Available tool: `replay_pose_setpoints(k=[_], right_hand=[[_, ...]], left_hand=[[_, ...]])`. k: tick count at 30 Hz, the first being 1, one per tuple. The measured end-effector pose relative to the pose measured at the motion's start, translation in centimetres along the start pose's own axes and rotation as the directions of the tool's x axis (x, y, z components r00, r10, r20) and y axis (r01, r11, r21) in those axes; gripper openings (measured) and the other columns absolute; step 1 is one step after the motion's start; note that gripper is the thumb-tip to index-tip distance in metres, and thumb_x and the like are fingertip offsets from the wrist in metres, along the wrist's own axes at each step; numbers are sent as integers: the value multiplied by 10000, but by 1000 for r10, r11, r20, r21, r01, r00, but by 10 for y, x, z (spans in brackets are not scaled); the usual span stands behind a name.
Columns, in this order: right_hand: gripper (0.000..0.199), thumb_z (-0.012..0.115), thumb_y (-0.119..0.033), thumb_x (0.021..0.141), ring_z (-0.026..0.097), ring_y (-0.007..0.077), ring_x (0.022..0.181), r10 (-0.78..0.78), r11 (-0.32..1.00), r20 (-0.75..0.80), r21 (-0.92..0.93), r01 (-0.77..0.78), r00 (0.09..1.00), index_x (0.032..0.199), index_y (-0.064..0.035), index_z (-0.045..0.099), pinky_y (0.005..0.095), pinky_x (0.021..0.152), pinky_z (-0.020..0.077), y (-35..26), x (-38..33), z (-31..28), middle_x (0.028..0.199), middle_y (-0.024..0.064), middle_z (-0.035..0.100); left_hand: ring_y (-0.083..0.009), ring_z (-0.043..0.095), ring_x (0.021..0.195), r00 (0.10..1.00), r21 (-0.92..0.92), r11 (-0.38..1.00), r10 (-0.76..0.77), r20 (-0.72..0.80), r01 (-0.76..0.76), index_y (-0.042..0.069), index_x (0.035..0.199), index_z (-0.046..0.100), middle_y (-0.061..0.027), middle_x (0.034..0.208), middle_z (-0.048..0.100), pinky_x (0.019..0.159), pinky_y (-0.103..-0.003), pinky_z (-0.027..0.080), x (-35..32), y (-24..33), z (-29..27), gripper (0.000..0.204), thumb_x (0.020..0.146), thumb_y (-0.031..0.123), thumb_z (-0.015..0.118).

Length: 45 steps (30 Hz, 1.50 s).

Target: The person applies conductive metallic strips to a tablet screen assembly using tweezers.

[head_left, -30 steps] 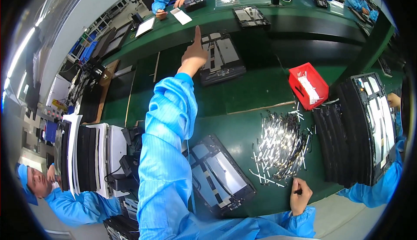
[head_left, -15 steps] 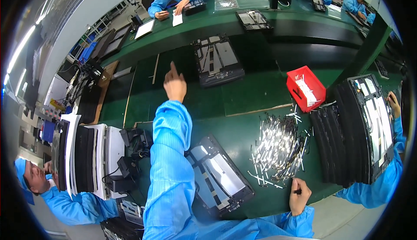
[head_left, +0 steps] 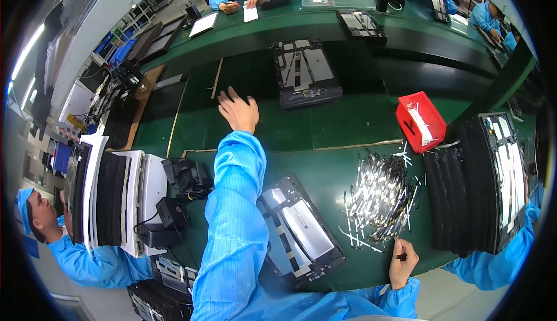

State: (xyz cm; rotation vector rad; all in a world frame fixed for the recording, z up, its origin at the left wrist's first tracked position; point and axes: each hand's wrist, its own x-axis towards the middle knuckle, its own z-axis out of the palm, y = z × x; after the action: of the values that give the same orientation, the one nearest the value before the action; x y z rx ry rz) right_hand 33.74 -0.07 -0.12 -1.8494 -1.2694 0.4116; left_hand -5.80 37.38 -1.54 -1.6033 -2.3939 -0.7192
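My left hand (head_left: pixel 239 111) reaches far over the green table with its fingers spread, holding nothing. Right of it, a stack of opened tablets (head_left: pixel 306 71) lies apart from the fingers. Under my left forearm's right side, another opened tablet (head_left: pixel 301 228) shows a silver battery and flat cables; the sleeve hides part of its left edge. At the near edge, my right hand (head_left: pixel 402 263) is closed around a small black piece (head_left: pixel 401 257), mostly hidden by the fingers. Just beyond that hand lies a heap of thin silver-white strips with black ends (head_left: pixel 380 196).
A red bin (head_left: pixel 422 122) with white strips stands beyond the heap. Stacked tablets (head_left: pixel 502 173) rise at the right. Black adapters (head_left: pixel 171 213) and a stack of white and black sheets (head_left: pixel 116 199) stand at the left. Co-workers in blue sit across the table and at both sides.
My left hand has gone from a pointing finger to spread fingers and has drawn back slightly. My right hand stays near the heap. The whole view has shifted a little.
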Motion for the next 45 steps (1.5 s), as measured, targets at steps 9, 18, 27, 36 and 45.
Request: replay_pose_setpoints(k=[9,18,27,36,45], right_hand=[[80,598,-68,854,418,82,522,24,1000,44,-21,-23,999,845,9,618,245,470,334,-4,1,-1,592,46,501],[72,603,-63,847,411,88,513,24,1000,30,-20,-23,999,832,7,616,254,475,338,-5,2,-1,583,44,492],[58,614,-59,839,393,90,495,15,1000,-18,-25,-15,1000,829,-3,622,253,465,323,0,-2,0,558,34,454],[62,619,-62,837,428,98,503,28,1000,8,-10,-28,1000,830,-2,633,252,477,346,-5,3,1,572,52,489],[410,333,-330,997,335,50,453,140,967,-63,224,-123,988,933,-7,578,233,437,238,-1,12,-7,496,-18,386]], left_hand=[[-334,394,1167,931,69,975,223,-289,-213,194,1433,220,-189,1258,419,978,-438,308,-3,7,-2,697,817,157,546],[-283,587,801,907,263,893,406,-114,-367,247,1456,169,-126,965,566,750,-385,470,11,27,-12,806,779,25,546],[-283,616,873,963,31,978,196,187,-205,267,1442,195,-129,949,621,739,-387,488,56,117,-82,735,809,74,516],[-318,458,1171,980,-5,994,105,-169,-108,33,1167,545,-182,1206,528,973,-446,350,9,22,22,374,835,204,534],[-318,509,1100,970,-126,976,150,-192,-176,6,1047,606,-182,1146,571,927,-437,392,6,24,15,309,810,198,554]])
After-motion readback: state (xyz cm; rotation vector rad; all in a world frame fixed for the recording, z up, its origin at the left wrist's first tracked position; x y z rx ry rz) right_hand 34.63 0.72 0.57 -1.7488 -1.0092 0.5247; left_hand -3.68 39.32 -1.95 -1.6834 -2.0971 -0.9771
